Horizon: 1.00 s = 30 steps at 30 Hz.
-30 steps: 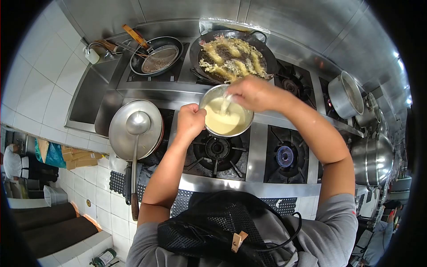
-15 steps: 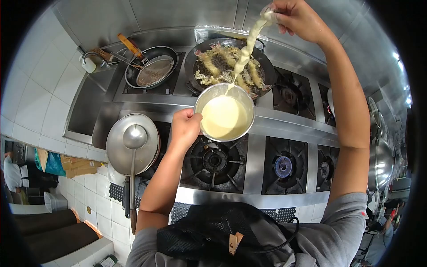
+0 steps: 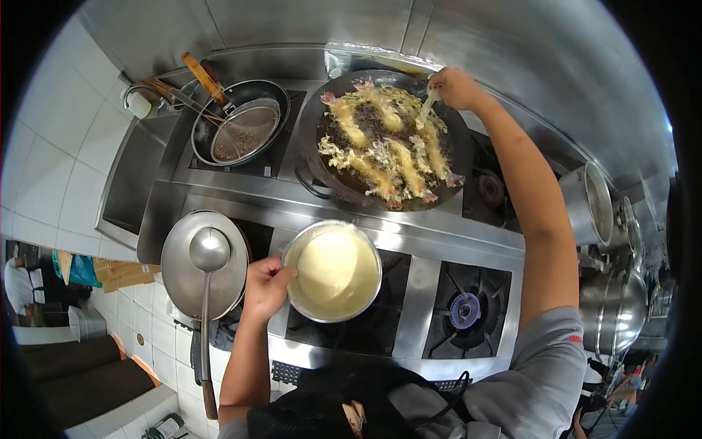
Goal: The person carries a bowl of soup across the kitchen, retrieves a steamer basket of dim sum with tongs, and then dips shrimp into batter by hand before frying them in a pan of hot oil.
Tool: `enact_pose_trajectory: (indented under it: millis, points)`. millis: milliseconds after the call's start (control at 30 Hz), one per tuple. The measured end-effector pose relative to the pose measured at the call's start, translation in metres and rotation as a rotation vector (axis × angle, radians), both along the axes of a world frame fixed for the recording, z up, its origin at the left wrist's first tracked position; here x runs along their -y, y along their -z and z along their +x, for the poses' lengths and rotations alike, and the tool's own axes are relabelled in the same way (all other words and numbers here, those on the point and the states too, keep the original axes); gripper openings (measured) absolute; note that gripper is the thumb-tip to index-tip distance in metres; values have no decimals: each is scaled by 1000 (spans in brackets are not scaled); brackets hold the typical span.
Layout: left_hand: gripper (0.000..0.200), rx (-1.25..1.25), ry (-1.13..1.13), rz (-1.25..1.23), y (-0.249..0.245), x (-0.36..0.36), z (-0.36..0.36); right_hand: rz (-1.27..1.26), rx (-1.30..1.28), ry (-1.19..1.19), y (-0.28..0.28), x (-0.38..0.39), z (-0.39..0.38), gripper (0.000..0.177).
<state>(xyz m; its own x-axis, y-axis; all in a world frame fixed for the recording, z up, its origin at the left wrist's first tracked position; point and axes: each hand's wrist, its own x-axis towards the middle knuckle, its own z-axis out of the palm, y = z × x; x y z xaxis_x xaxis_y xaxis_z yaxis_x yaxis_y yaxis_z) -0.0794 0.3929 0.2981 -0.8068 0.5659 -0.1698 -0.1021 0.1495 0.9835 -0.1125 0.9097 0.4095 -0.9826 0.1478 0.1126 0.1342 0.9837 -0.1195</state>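
My left hand (image 3: 266,287) grips the left rim of a metal pot (image 3: 375,257) of pale yellow batter (image 3: 325,267), held above the near burners. My right hand (image 3: 455,88) is closed on the end of a batter-coated shrimp (image 3: 426,110) at the right side of the wok (image 3: 311,121). The lower end of that shrimp reaches down to the frying food. Several battered shrimp (image 3: 353,129) with pinkish tails lie in the dark oil, with loose bits of fried batter around them.
A black pan (image 3: 276,92) with a mesh strainer (image 3: 245,135) rests at the back left. A ladle (image 3: 209,250) lies across a round metal lid (image 3: 175,252) at the near left. The near-right burner (image 3: 465,311) has a blue flame. Metal pots (image 3: 621,307) stand at the right.
My right hand has come down from high above, bringing the battered shrimp to the wok. My left hand has drawn the batter pot away from the wok, toward me and to the left.
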Motion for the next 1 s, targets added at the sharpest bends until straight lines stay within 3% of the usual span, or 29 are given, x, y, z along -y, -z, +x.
enact_pose_trajectory:
  millis: [233,667,1000]
  points:
    - [5,21,46,-65,-6,8,-8,-27,59,20,76,-47,-64,26]
    - [2,15,189,-85,2,23,-16,118,-90,87,104,-52,-84,22]
    - [8,64,158,-84,6,26,-16,172,-91,167,101,-48,-85,20]
